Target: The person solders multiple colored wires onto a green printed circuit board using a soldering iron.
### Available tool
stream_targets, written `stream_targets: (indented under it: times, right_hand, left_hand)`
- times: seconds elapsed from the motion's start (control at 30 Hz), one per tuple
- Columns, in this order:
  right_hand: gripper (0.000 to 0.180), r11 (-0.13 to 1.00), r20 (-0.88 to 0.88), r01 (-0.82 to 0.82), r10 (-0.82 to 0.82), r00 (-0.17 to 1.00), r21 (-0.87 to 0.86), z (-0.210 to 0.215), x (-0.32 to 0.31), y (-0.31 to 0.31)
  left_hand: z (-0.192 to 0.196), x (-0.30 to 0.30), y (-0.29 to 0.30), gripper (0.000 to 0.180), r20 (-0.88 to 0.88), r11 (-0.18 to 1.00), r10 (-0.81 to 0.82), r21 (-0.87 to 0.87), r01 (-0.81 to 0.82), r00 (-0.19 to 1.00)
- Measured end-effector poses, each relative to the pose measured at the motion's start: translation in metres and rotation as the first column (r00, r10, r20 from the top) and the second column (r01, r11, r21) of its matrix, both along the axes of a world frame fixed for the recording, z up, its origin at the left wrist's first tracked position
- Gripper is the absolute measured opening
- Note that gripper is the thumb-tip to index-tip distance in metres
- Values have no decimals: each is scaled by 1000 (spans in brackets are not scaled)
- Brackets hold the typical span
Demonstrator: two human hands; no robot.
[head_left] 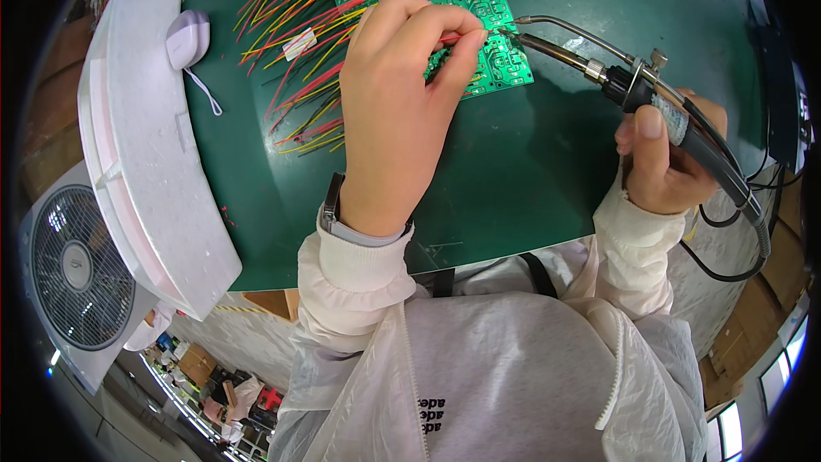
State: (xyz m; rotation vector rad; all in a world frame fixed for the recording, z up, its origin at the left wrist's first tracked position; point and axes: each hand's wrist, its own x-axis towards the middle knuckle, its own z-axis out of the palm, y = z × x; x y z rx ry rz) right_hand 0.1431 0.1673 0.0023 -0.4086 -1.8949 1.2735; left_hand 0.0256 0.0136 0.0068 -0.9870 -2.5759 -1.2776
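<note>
A green circuit board lies at the far middle of the green table. Many red, yellow and black wires fan out from it to the left. My left hand is over the board, thumb and forefinger pinching the end of a red wire against it. My right hand grips a soldering iron by its wrapped handle. A thin curved metal tube is clamped along the iron. Both the iron's tip and the tube's end reach the board close to my left fingertips. Whether the tip touches the wire, I cannot tell.
On the left stands a white foam box, with a small lilac device with a strap against it. A fan is beyond the box. The table ends near my body. The iron's black cable loops down at the right.
</note>
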Motion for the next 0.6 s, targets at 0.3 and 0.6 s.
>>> stream_targets:
  times: [0.3,0.6]
  right_hand:
    - [21,982,-2,-78,80,997,171,5,-6,3]
    - [31,999,-51,-30,29,998,-24,1,-4,0]
  left_hand:
    - [5,-3,-6,9,45,1000,-14,3,14,999]
    - [2,-4,-5,8,24,1000,-14,-6,14,1000]
